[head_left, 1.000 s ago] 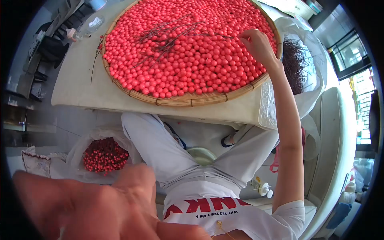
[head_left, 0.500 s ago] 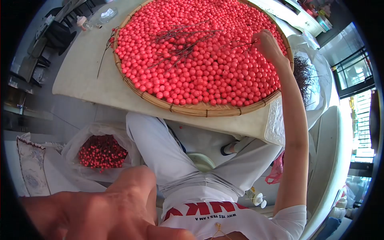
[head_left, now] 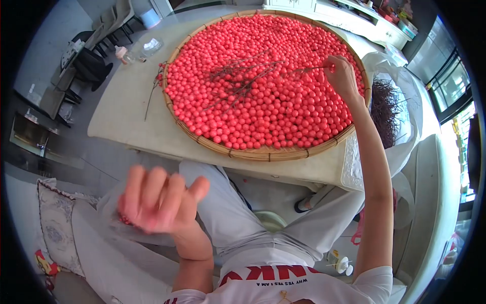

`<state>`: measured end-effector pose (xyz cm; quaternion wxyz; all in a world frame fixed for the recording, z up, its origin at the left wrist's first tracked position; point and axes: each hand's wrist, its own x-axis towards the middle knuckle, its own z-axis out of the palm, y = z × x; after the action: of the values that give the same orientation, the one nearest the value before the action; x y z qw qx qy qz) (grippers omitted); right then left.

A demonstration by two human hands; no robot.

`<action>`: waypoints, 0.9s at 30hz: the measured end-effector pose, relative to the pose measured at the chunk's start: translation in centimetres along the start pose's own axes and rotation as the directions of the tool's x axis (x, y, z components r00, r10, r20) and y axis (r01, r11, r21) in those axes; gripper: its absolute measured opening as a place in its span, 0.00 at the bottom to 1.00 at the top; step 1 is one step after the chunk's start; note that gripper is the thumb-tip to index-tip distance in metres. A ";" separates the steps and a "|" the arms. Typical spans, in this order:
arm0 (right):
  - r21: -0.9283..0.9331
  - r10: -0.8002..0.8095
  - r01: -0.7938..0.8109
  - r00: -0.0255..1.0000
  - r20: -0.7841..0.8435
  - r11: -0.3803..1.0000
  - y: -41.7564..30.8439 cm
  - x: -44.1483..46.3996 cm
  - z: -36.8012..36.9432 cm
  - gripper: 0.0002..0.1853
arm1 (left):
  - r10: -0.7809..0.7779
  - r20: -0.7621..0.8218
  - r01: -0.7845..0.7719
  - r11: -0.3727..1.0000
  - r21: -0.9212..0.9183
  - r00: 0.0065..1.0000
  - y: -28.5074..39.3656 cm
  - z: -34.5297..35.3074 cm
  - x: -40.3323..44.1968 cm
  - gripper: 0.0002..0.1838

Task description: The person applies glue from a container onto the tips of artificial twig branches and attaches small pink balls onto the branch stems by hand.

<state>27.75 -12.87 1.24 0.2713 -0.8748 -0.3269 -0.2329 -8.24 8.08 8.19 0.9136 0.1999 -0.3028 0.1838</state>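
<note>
My right hand (head_left: 341, 76) is closed in a pinch over the right part of a round woven tray (head_left: 263, 154). Its fingers hold the end of a thin dark twig (head_left: 310, 68), which points left above the red balls (head_left: 283, 109) that fill the tray. More bare twigs (head_left: 243, 78) lie on the balls near the middle. My left hand (head_left: 162, 200) is at the lower left, blurred, with bent fingers close together. Whatever it may hold is hidden. Behind it, mostly covered, is a clear plastic bag (head_left: 109, 207) with red-tipped stems.
The tray sits on a pale table (head_left: 119, 114). A bag of dark twigs (head_left: 386, 111) stands at its right edge. One twig with red balls (head_left: 152, 96) lies left of the tray, near a baby bottle (head_left: 121, 54). A light green basin (head_left: 271, 221) is on the floor.
My left hand has moved away from the camera, up toward the plastic bag. My right hand keeps its pinch on the twig near the tray's right side. The view has shifted.
</note>
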 end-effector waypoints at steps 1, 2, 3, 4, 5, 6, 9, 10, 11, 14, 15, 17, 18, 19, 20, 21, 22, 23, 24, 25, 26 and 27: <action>-0.005 0.079 -0.078 0.996 0.032 0.997 0.0 -0.1 0.1 0.07 | -0.016 -0.090 0.019 1.000 0.023 0.996 0.1 -1.0 -0.2 0.05; -0.001 0.081 -0.081 0.996 0.029 0.997 -0.2 -0.3 0.1 0.07 | -0.019 -0.088 0.022 0.999 0.027 0.996 0.1 -1.7 -0.5 0.05; 0.031 0.066 -0.066 0.998 -0.007 0.997 -0.3 -0.3 0.0 0.06 | -0.014 -0.117 0.025 0.996 0.085 0.993 0.0 -2.4 -0.8 0.06; 0.059 0.053 -0.051 0.998 -0.042 0.997 -0.4 -0.4 -0.1 0.06 | -0.009 -0.147 0.030 0.990 0.140 0.989 -0.2 -3.1 -1.0 0.06; 0.086 0.043 -0.036 0.996 -0.075 0.996 -0.6 -0.7 -0.3 0.06 | -0.003 -0.178 0.038 0.981 0.193 0.984 -0.4 -3.7 -1.3 0.07; 0.110 0.033 -0.021 0.993 -0.109 0.994 -0.7 -0.9 -0.6 0.05 | 0.005 -0.207 0.047 0.969 0.243 0.978 -0.6 -4.1 -1.4 0.07; 0.156 0.133 -0.118 0.987 -0.086 0.981 -3.1 -1.9 -3.4 0.05 | -0.067 -0.279 0.164 0.926 0.340 0.958 -1.9 -4.5 -1.3 0.06; 0.181 0.179 -0.163 0.981 -0.073 0.970 -4.1 -2.4 -4.6 0.04 | -0.096 -0.316 0.220 0.895 0.387 0.944 -2.4 -4.6 -1.2 0.05; 0.205 0.225 -0.209 0.973 -0.059 0.956 -4.8 -3.0 -5.7 0.04 | -0.122 -0.354 0.277 0.860 0.429 0.927 -2.9 -4.8 -1.1 0.04; 0.304 0.250 -0.238 0.968 -0.001 0.923 -5.4 -6.1 -8.5 0.06 | -0.046 -0.385 0.264 0.801 0.537 0.922 -4.4 -5.9 -0.4 0.05; 0.374 0.313 -0.295 0.950 0.012 0.879 -5.8 -7.5 -9.4 0.06 | -0.003 -0.396 0.257 0.764 0.591 0.918 -4.9 -6.3 0.0 0.06; 0.511 0.438 -0.404 0.897 0.059 0.759 -7.2 -10.8 -10.7 0.07 | 0.038 -0.410 0.324 0.549 0.770 0.911 -6.2 -6.2 1.0 0.06; 0.576 0.495 -0.450 0.864 0.088 0.682 -7.9 -12.4 -11.1 0.07 | 0.036 -0.412 0.376 0.346 0.860 0.910 -7.0 -6.1 1.8 0.05; 0.556 0.524 -0.486 0.845 0.103 0.674 -7.9 -14.1 -11.5 0.06 | -0.017 -0.367 0.363 0.190 0.912 0.930 -7.8 -7.6 2.4 0.03; 0.581 0.572 -0.522 0.812 0.116 0.624 -8.2 -15.5 -11.7 0.06 | -0.084 -0.327 0.327 -0.014 0.945 0.941 -8.6 -8.8 3.2 0.03; 0.604 0.617 -0.556 0.776 0.131 0.571 -8.5 -16.9 -12.0 0.06 | -0.159 -0.301 0.265 -0.212 0.941 0.940 -9.5 -10.1 4.1 0.04; 0.631 0.651 -0.582 0.743 0.156 0.513 -8.7 -18.3 -12.1 0.06 | -0.172 -0.215 0.151 -0.324 0.934 0.961 -10.6 -11.7 4.7 0.04; 0.658 0.680 -0.602 0.710 0.181 0.453 -8.7 -19.5 -12.0 0.05 | -0.196 -0.128 0.032 -0.430 0.902 0.972 -11.7 -13.2 5.2 0.05; 0.659 0.681 -0.602 0.709 0.181 0.451 -8.9 -20.6 -11.9 0.05 | -0.198 -0.127 0.030 -0.431 0.902 0.972 -12.6 -14.1 5.8 0.05; 0.659 0.699 -0.620 0.688 0.196 0.426 -9.1 -21.6 -11.9 0.05 | -0.220 -0.108 -0.021 -0.513 0.858 0.970 -13.5 -14.7 6.4 0.05; 0.658 0.717 -0.638 0.665 0.210 0.399 -9.2 -22.3 -11.9 0.04 | -0.244 -0.090 -0.074 -0.589 0.805 0.965 -14.0 -15.1 6.8 0.06; 0.660 0.720 -0.638 0.662 0.208 0.396 -9.3 -22.9 -11.9 0.04 | -0.250 -0.088 -0.079 -0.588 0.805 0.964 -14.4 -15.4 7.0 0.06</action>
<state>2.99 -24.58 -0.25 0.6619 -0.7494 0.0130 -0.0119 10.96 4.69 -2.44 0.2183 0.9443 -0.0371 0.2434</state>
